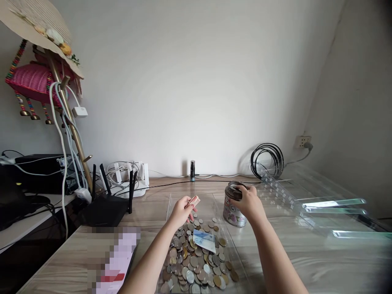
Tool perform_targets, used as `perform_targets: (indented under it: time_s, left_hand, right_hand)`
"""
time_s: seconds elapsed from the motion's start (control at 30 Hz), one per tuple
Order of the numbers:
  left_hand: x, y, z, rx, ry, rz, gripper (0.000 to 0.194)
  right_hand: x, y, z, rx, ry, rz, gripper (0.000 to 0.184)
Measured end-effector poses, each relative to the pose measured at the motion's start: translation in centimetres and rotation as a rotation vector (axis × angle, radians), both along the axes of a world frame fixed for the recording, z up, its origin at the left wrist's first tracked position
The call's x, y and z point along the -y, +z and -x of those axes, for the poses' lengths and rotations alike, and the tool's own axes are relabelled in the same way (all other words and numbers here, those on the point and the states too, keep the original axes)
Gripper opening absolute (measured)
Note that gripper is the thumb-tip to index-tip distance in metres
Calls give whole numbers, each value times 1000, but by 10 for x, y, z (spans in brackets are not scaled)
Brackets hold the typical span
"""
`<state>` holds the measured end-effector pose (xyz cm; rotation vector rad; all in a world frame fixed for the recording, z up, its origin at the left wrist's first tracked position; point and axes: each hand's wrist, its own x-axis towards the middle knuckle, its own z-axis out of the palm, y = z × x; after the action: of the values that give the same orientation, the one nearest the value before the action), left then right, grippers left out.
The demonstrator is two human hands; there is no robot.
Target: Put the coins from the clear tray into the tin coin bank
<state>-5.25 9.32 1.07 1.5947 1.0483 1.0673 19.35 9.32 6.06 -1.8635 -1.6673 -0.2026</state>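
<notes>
My left hand (183, 210) is closed in a pinch on a small folded banknote (193, 201), reddish and pale, above the far end of a clear plastic tray (241, 261). Under and in front of it, many coins (192, 261) are spread over the tray. A blue and white banknote (204, 241) lies flat on top of them. Right of the tray stands a round floral tin (234, 212), upright on the table. My right hand (249, 200) grips its top from the right; whether the fingers hold the rim or a lid, I cannot tell.
A black router (104, 208) with antennas stands at the left, near a white router (134, 183) with cables. A small dark bottle (192, 170) is by the wall. Coiled black cable (267, 161) and clear acrylic panels (333, 204) occupy the right. A partly blurred pink item (119, 261) lies front left.
</notes>
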Motion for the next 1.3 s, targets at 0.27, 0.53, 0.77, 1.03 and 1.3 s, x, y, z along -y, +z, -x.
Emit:
perform_targets:
  time_s: [0.27, 0.53, 0.77, 1.03, 1.3]
  left_hand:
    - [6, 6, 1, 124, -126, 11, 33]
    - [11, 11, -3, 164, -106, 40, 36]
    - [8, 5, 2, 156, -198, 248, 50]
    - [8, 4, -4, 163, -126, 115, 37]
    - [5, 3, -5, 99, -71, 47, 35]
  right_hand:
    - [22, 26, 16, 56, -3, -168, 59]
    - [3, 4, 103, -421, 820, 330, 38]
    - [-12, -20, 86, -730, 892, 229, 28]
    - [-3, -21, 96, -898, 881, 303, 32]
    - [15, 19, 67, -387, 570, -135, 23]
